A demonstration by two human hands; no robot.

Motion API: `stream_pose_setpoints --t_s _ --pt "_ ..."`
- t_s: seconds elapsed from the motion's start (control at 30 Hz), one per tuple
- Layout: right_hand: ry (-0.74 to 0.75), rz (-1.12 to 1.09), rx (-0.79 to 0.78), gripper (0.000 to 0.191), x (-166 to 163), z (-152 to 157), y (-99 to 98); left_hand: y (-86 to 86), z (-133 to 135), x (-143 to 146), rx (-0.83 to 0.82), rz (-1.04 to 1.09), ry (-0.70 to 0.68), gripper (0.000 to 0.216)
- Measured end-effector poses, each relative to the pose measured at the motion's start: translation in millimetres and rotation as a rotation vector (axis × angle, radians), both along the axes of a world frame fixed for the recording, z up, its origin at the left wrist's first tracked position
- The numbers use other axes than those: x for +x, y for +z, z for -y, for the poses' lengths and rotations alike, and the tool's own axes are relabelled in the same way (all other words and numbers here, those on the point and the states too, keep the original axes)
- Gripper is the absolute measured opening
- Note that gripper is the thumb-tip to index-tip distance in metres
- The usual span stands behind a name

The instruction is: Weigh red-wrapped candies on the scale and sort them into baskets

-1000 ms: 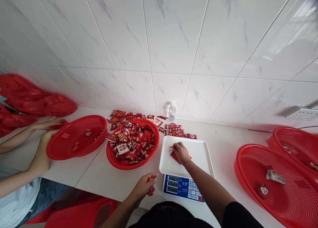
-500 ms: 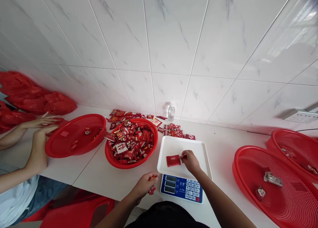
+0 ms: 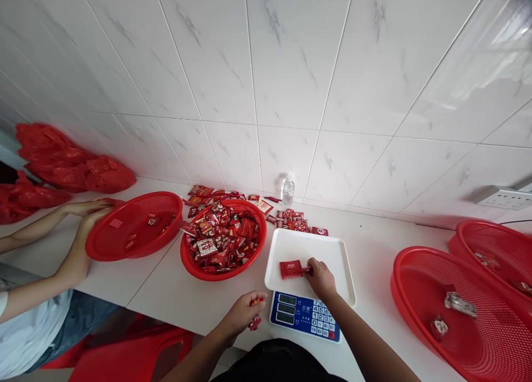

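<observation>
My left hand (image 3: 241,314) is closed around several small red candy packets (image 3: 255,322), left of the scale, with part of them poking out below the fingers. Over the white tray (image 3: 341,263) of the digital scale (image 3: 305,315), my right hand (image 3: 321,278) pinches a small dark-red wrapped piece (image 3: 306,270); its kind is too small to make out. Just left of those fingertips, a flat red packet (image 3: 290,269) lies on the tray. The piece seems to meet the packet's right edge, but I cannot tell whether they touch.
A red basket (image 3: 185,260) heaped with red-wrapped sweets stands left of the scale. Loose packets (image 3: 293,221) and a clear bottle (image 3: 288,191) are near the wall. Red baskets (image 3: 399,293) with a few pieces are at right. A co-worker's hands (image 3: 89,213) are by another basket (image 3: 100,251).
My right hand has lowered slightly over the tray, still pinching the small piece. My left hand keeps its packets. The view has shifted slightly, and the co-worker's hands have moved closer together.
</observation>
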State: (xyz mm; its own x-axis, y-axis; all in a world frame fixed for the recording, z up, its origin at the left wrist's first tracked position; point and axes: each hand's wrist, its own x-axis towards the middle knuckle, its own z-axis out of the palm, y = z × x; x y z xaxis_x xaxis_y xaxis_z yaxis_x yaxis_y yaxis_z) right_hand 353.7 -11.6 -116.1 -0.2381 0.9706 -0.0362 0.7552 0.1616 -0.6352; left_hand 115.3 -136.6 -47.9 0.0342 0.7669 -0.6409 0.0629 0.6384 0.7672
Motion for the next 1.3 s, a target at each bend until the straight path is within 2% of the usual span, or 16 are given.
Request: stream_pose_setpoints --t_s 0.3,0.47,0.67,0.8,0.87,0.97,1.13,1.3 --pt "-0.023 -0.024 0.063 0.006 5.6 8.9 -1.2 -2.6 5.6 0.6 0.0 0.002 0.005 0.053" --pt "0.018 0.009 0.074 0.007 6.1 9.4 -1.3 -2.5 6.1 3.7 0.008 -0.001 -0.013 0.052" --pt "0.024 0.035 0.012 0.019 -2.9 3.9 6.2 -0.1 7.0 4.7 0.019 -0.01 -0.009 0.049" --pt "0.162 0.04 -0.055 0.028 -23.9 0.0 16.2 -1.2 6.8 1.9 0.018 -0.02 0.002 0.05" --pt "0.237 0.066 -0.11 0.039 -36.3 -3.4 19.5 -0.5 5.5 1.6 0.01 -0.028 0.005 0.05" --pt "0.275 0.133 -0.191 0.05 -50.3 -9.8 20.5 1.4 3.1 2.5 0.002 -0.025 -0.004 0.05" --pt "0.267 0.173 -0.244 0.035 -56.3 -13.9 19.4 2.5 2.5 4.5 0.003 -0.014 -0.005 0.05" --pt "0.171 0.035 -0.23 0.023 -49.4 -4.6 21.4 2.0 4.9 7.3 -0.002 -0.028 0.007 0.048"
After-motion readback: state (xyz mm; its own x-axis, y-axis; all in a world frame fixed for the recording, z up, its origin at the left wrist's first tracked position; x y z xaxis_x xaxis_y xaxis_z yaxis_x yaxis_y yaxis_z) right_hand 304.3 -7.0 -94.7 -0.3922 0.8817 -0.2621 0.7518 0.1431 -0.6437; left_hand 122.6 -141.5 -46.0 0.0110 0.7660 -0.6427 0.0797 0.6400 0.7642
